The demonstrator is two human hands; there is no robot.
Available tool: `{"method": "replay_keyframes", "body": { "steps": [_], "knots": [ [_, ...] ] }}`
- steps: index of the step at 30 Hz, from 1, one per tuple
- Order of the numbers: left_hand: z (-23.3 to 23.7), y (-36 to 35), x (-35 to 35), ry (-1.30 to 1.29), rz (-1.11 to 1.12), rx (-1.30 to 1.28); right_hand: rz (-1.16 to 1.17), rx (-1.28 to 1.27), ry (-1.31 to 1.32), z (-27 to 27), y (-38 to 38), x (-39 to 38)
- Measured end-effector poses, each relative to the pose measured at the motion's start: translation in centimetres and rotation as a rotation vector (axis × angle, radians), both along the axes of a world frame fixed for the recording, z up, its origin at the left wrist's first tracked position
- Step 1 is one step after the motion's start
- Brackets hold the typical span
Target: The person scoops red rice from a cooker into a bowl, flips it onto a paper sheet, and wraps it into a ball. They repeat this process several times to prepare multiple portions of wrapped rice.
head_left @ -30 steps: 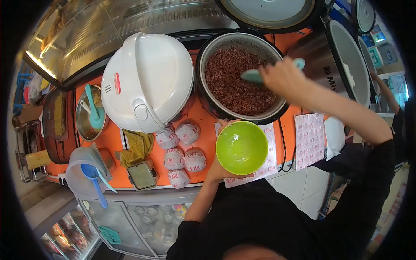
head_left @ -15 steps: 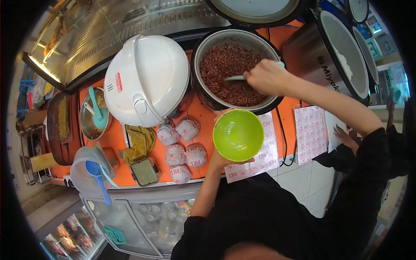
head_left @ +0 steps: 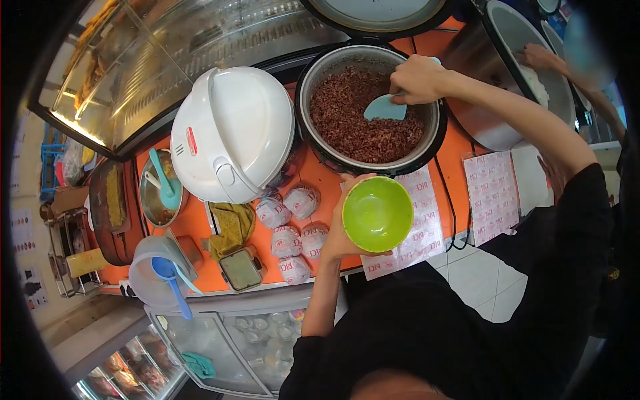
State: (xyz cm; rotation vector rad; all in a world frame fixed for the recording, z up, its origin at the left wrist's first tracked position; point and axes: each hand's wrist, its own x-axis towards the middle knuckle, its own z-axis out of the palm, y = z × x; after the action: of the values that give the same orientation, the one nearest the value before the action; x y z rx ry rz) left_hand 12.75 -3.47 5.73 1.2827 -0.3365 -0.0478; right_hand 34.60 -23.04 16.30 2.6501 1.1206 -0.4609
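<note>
My left hand (head_left: pixel 337 239) holds a lime-green bowl (head_left: pixel 378 215) from its left side and underneath. The bowl is tilted toward me, and no rice shows in it. My right hand (head_left: pixel 421 81) grips a pale blue rice paddle (head_left: pixel 385 109) over the open rice cooker (head_left: pixel 432 132). Dark reddish-brown rice (head_left: pixel 347 127) fills much of the pot, and the paddle's lower edge meets it. Beneath the bowl, a printed paper sheet (head_left: pixel 421 223) lies on the orange counter, partly covered.
A white-lidded cooker (head_left: pixel 250 127) stands left of the open one. Several paper-wrapped packets (head_left: pixel 287 241) sit before it, beside a mustard cloth (head_left: pixel 235 227). On the right, a co-worker's hand (head_left: pixel 541 59) is in another cooker (head_left: pixel 490 87), near a second printed sheet (head_left: pixel 495 193).
My right hand has moved up, and the paddle has turned from edge-on to showing its flat face. A co-worker's hand now shows at the right cooker. The view has shifted slightly.
</note>
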Motion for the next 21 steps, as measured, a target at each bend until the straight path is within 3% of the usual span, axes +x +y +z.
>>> {"method": "replay_keyframes", "body": {
  "steps": [2,4,8,10,17,20,21],
  "knots": [
    [0.0,0.1,0.0,-0.023,-0.050,0.058,-0.026,0.025,0.040,-0.4,-0.3,0.0],
    [0.3,-0.5,-0.1,0.020,0.012,-0.072,-0.045,0.048,0.070,-0.5,-0.6,0.2],
    [0.8,-0.8,-0.4,0.155,0.025,-0.097,-0.109,0.049,0.167,-0.1,-1.3,-0.1],
    [0.8,-0.8,0.1,-0.016,0.053,-0.007,-0.151,0.031,0.270,-0.2,-1.9,-0.5],
    [1.1,-1.0,0.3,-0.013,-0.004,0.007,-0.114,0.152,0.277,-2.3,1.3,-3.5],
    [1.0,-1.2,-0.6,-0.021,0.048,0.031,-0.238,0.233,0.309,-3.0,1.7,-3.8],
    [0.2,-1.0,-1.7,0.229,0.002,-0.029,-0.237,0.236,0.306,-3.0,1.3,-3.8]
  ]
}}
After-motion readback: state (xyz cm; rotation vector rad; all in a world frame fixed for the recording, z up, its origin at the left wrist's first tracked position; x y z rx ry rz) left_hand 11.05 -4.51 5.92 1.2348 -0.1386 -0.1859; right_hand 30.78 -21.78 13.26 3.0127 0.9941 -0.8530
